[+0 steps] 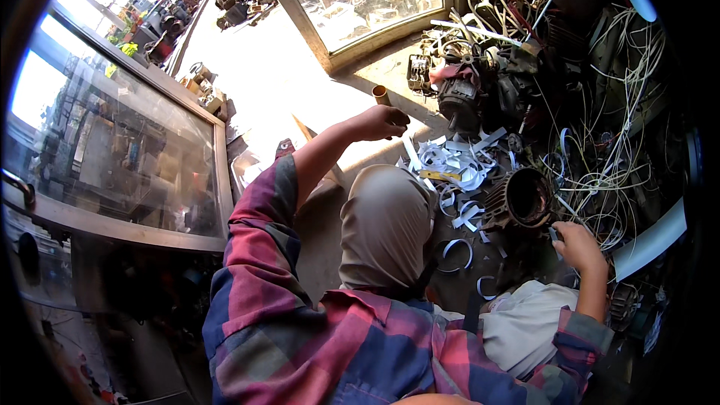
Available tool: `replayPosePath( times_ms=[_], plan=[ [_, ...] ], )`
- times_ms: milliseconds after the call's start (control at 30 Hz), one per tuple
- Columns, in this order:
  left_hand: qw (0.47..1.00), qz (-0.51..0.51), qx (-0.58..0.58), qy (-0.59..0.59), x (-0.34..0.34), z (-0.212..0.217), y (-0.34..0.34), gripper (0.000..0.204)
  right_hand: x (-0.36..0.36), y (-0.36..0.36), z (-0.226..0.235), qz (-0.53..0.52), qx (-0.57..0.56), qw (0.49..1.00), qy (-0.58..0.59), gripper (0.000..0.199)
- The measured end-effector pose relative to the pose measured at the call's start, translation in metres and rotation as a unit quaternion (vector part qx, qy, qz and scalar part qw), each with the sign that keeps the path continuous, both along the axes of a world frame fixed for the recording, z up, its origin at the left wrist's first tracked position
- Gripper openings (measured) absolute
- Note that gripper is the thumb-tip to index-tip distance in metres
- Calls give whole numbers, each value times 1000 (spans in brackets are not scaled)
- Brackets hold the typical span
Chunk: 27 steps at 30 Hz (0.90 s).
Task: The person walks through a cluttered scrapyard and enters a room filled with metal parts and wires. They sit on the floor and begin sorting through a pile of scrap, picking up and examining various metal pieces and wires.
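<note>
My left hand [380,123] hangs above the floor by the doorway, its fingers curled down and in. Whether anything sits in those fingers is hidden. Just beyond it rises a short copper-brown tube or cup [381,95] with a round open top. My right hand [579,246] is closed beside an open, ribbed electric motor housing [517,201], and a small greyish end shows at its fingertips; I cannot make out what it is. White paper-like strips [454,165] lie curled in a heap between the hands, with a yellow strip [441,175] among them.
My covered knee [386,229] stands between my arms. Old motors [461,97] and tangled pale wires [619,127] pile up at right. A white sheet [651,240] curves at the right edge. A framed glass door [127,135] stands open at left; more scrap lies outside.
</note>
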<state>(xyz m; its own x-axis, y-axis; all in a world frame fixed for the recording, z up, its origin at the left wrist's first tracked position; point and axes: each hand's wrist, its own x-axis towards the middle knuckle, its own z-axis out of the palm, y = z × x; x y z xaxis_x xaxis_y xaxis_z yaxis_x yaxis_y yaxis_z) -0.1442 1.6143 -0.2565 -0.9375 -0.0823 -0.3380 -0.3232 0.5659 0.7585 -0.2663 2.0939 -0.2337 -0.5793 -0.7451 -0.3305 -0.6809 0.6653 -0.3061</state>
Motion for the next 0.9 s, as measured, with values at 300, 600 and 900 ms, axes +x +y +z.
replayPosePath(
  times_ms=[300, 600, 900],
  plan=[
    [904, -234, -299, -197, -77, -102, -38, 40, 63, -7, 34, 88, -41, 994, 39, 37],
    [850, -320, -349, -230, -140, -222, 7, 48, 25, 43, -20, -52, 124, 989, -60, 38],
    [890, -300, -336, -72, -212, -329, 105, 94, -7, 25, -8, -94, 66, 991, -69, 50]
  ],
)
